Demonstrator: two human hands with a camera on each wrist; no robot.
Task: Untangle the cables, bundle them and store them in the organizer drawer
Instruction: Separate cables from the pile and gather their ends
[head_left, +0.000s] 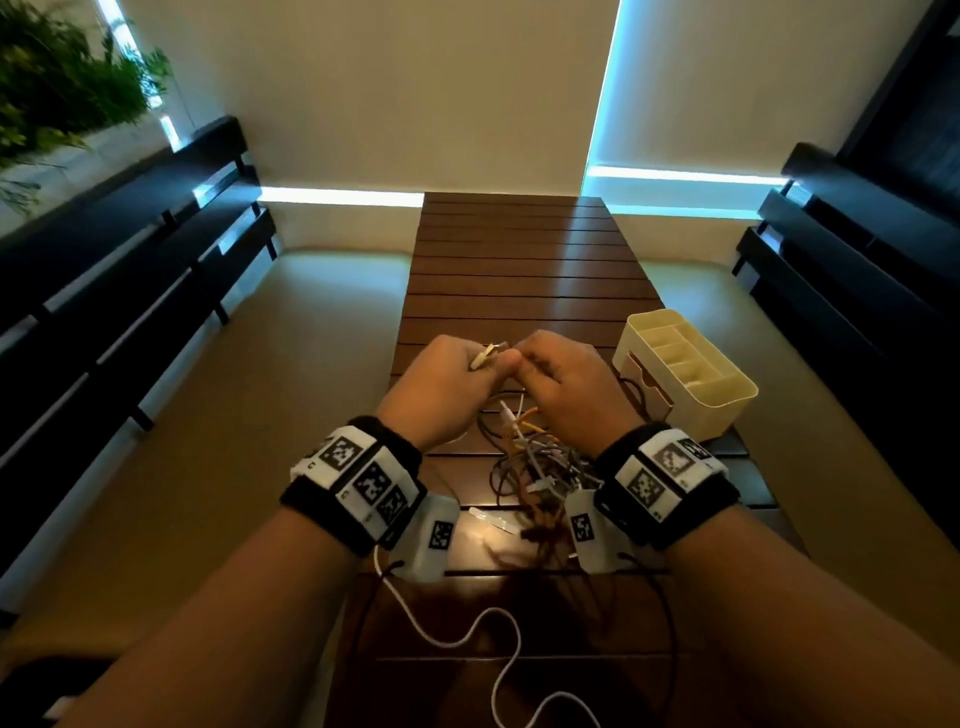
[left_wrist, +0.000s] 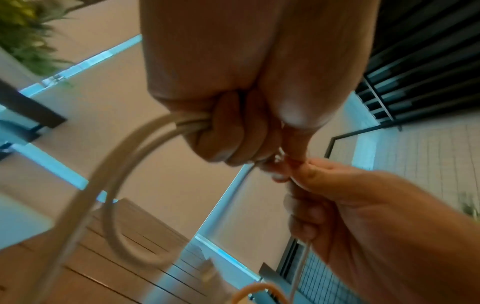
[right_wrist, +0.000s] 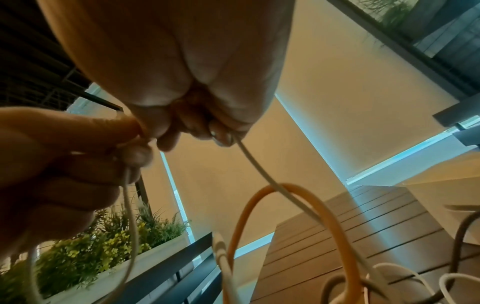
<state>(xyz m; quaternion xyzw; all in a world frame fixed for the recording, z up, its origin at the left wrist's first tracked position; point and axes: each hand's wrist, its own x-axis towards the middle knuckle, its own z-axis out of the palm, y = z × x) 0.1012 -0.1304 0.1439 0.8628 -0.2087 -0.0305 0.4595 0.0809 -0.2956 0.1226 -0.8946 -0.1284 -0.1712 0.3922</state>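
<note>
A tangle of cables (head_left: 540, 467), white, orange and dark, lies on the slatted wooden table (head_left: 519, 260) between my wrists. My left hand (head_left: 452, 382) is raised above it, fingers curled round looped white cable (left_wrist: 124, 185), with a connector end showing at its thumb. My right hand (head_left: 561, 379) meets it fingertip to fingertip and pinches a thin white cable (right_wrist: 259, 170) that hangs down through an orange loop (right_wrist: 285, 216). A cream organizer (head_left: 685, 364) with top compartments and a small front drawer stands to the right of my right hand.
A loose white cable (head_left: 467, 634) snakes over the near table part. Dark slatted benches (head_left: 130, 270) run along both sides of the table, over a beige floor. A planter with greenery (head_left: 62, 78) sits at the far left.
</note>
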